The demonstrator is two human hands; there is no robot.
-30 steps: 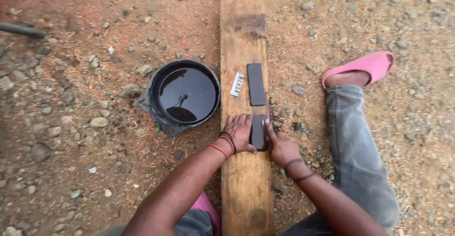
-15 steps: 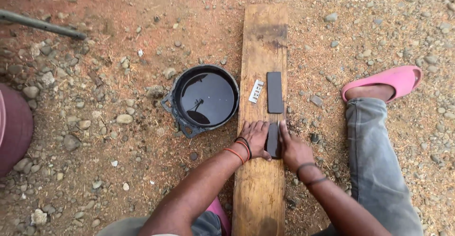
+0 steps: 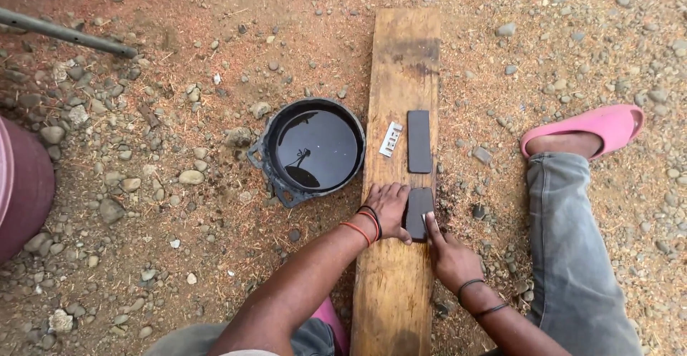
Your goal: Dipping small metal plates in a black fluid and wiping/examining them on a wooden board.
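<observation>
Wooden plank (image 3: 401,70) lies lengthwise on stony red ground, and both hands press on a dark flat stone (image 3: 418,211) near its middle. The left hand (image 3: 390,209) lies flat against the stone's left edge; the right hand (image 3: 451,256) pins it from below with a finger along its right side. A second dark stone (image 3: 419,140) and a small pale block (image 3: 391,139) lie just beyond, beside a black basin of water (image 3: 315,150).

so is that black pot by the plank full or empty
Full, or nearly: the black pot holds dark liquid close to its rim, and the flat surface mirrors a silhouette.
</observation>
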